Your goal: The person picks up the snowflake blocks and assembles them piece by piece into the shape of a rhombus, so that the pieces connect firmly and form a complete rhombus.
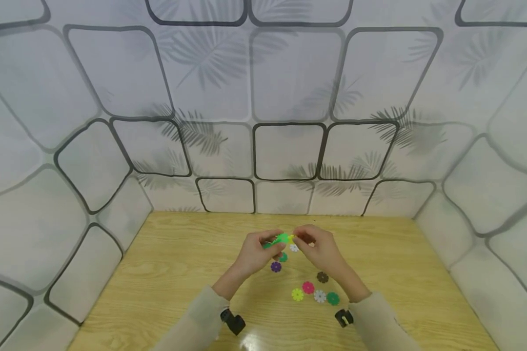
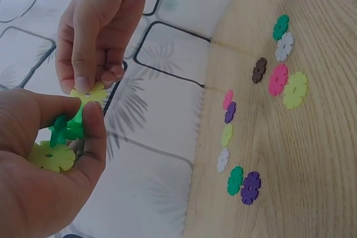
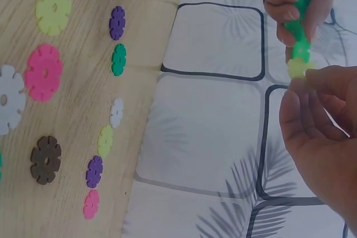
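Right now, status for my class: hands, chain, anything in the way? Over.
Left hand grips chain. Right hand pinches yellow disc at its end. Loose discs on table below; nothing visibly blocking.

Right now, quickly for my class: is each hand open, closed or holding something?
Left hand: closed, holding the green-and-yellow disc chain.
Right hand: closed, pinching the yellow disc at the chain's end.
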Motion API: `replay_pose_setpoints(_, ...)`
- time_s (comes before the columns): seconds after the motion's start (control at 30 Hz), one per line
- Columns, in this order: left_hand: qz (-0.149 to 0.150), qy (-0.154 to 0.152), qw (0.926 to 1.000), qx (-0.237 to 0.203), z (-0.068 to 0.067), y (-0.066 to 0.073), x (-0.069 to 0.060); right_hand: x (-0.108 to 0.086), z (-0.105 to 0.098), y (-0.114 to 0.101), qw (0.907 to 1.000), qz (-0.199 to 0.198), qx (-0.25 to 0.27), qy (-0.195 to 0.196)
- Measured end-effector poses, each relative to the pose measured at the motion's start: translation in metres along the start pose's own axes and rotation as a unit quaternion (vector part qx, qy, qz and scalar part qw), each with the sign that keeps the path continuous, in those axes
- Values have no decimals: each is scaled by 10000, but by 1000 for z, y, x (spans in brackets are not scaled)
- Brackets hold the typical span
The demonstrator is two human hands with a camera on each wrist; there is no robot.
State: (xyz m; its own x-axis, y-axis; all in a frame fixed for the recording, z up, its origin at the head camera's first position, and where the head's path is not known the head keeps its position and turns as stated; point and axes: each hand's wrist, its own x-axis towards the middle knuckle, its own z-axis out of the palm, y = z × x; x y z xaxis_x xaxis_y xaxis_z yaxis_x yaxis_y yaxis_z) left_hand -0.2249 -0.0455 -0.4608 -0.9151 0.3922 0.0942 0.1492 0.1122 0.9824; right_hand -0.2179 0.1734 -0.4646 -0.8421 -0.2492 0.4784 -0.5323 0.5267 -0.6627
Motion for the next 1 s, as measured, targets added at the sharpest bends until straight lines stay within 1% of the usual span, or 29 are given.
replay_pose_setpoints(0.17,87,-19,9999,122,0,1,-3,-1,3,0,9999,-118,-43,-44)
replay_pose_setpoints(0.37,117,-25,9996,238,-2,-2,-4,-2,6,-1,9994,-337,-61,-110)
replay_pose_setpoints(0.57,150,-77,9995,277,-3,-4,-4,-2,7,-1,9994,-333,25,-92)
replay_pose_setpoints(0.73,210,-105,9992,314,-3,-5,-3,0,8,-2,9990,-415,-84,-111)
replay_pose_setpoints(0.87,195,-66,9995,228,-2,-7,-1,0,5,-5,9992,-380,-18,-102)
replay_pose_setpoints(1.0,114,-35,9999,24,-1,-7,-1,1,2,-5,9995,-309,30,-86)
